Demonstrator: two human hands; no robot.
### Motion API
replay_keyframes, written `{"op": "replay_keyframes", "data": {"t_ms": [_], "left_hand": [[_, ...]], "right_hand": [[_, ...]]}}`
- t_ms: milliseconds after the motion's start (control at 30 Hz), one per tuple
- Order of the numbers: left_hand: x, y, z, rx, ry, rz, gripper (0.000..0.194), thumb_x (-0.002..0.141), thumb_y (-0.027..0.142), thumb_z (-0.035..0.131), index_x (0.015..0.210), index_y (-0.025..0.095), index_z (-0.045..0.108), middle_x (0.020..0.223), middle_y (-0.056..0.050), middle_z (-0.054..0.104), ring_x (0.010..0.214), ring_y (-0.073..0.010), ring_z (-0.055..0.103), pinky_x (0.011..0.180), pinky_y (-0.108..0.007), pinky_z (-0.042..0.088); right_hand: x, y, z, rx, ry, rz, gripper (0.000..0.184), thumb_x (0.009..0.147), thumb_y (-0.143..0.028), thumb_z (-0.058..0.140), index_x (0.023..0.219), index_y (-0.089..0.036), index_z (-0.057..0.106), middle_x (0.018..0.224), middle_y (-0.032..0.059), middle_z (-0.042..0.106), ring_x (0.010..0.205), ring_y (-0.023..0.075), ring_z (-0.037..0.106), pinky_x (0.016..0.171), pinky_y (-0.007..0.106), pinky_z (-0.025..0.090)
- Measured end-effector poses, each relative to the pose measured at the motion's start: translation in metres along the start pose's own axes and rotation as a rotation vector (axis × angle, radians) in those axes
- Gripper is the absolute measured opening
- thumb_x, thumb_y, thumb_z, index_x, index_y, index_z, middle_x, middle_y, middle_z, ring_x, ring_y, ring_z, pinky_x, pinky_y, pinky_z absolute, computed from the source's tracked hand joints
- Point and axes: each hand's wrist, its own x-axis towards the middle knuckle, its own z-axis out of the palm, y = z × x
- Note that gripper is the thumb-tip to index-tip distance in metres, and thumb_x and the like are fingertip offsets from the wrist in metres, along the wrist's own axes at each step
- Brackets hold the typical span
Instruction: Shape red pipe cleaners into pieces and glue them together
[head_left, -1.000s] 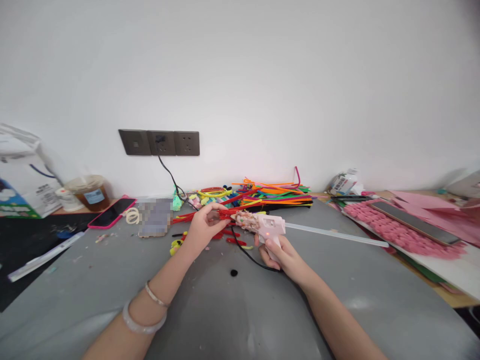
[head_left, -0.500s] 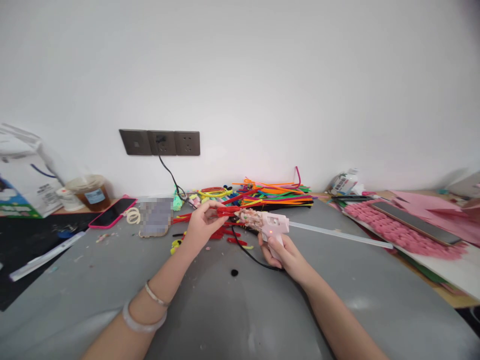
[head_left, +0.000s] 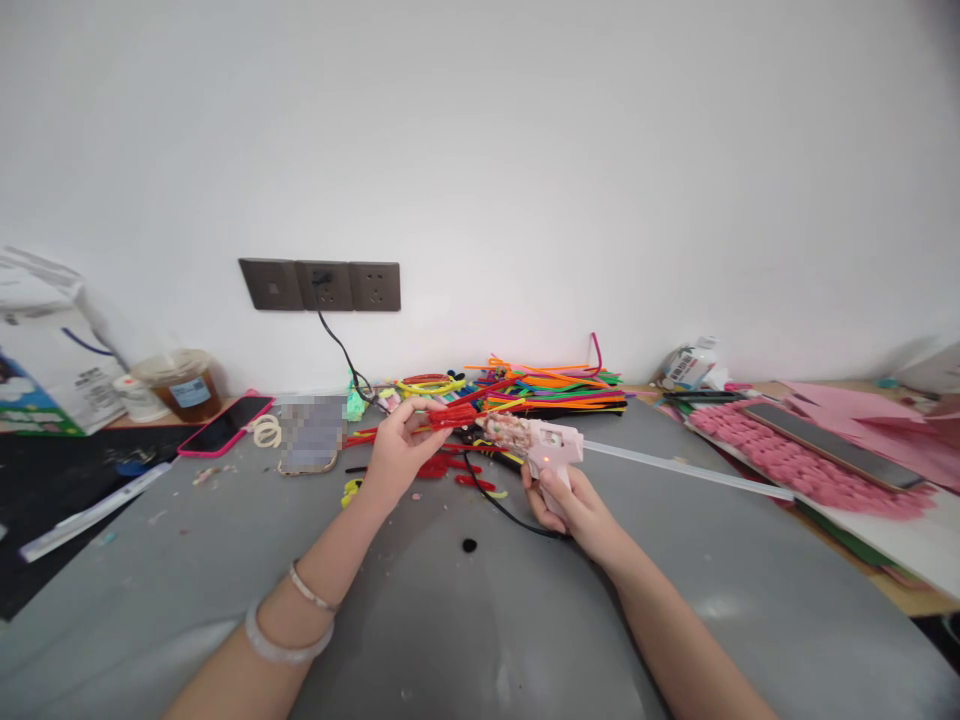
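Between the fingertips of my left hand is a red pipe-cleaner piece, held up off the table. My right hand is wrapped round the handle of a pink hot glue gun, its crusted nozzle end pointing left, close to the red piece. A long translucent glue stick sticks out of the gun's back, and a small orange light shows on its side. Beneath my hands lie more red pipe-cleaner pieces and a small yellow one. Whether the nozzle touches the red piece I cannot tell.
Behind is a pile of coloured pipe cleaners against the wall. A black cord crosses the table. On the left are phones and a drink cup; on the right, a pink woven mat. A black pompom lies in front.
My right hand has drawn the glue gun slightly right, widening the gap to my left fingers. My left hand has shifted slightly left, and the red piece in it shows more clearly.
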Motion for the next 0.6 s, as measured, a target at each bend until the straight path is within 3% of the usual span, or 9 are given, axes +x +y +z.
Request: {"op": "replay_keyframes", "data": {"t_ms": [100,233,600], "left_hand": [[0.0003,0.0001,-0.0005,0.006,-0.003,-0.006,0.028,0.074,0.034,0.075,0.092,0.018,0.060,0.097,-0.005,0.067,0.095,-0.0202,0.068,0.081,-0.031,0.056],[-0.0002,-0.0006,-0.0004,-0.008,-0.011,-0.017,0.026,0.074,0.031,0.074,0.092,0.018,0.060,0.096,-0.005,0.067,0.095,-0.0197,0.068,0.081,-0.031,0.056],[-0.0046,0.0015,0.0050,0.006,-0.078,-0.116,0.025,0.073,0.029,0.075,0.091,0.018,0.060,0.088,-0.005,0.069,0.086,-0.0195,0.068,0.076,-0.030,0.055]], "right_hand": [[0.0005,0.0012,-0.0012,-0.004,0.033,0.010,0.047,0.091,-0.064,0.045,0.087,-0.018,0.052,0.040,-0.0099,0.038,0.037,0.0069,0.019,0.041,0.023,0.016],[-0.0012,-0.0007,-0.0014,0.027,0.061,-0.013,0.051,0.092,-0.064,0.045,0.104,-0.015,0.054,0.041,-0.0100,0.037,0.037,0.0077,0.019,0.041,0.024,0.015],[-0.0046,0.0004,-0.0006,0.017,-0.082,-0.042,0.050,0.093,-0.064,0.042,0.105,-0.016,0.053,0.042,-0.0108,0.035,0.038,0.0084,0.019,0.044,0.025,0.018]]}}
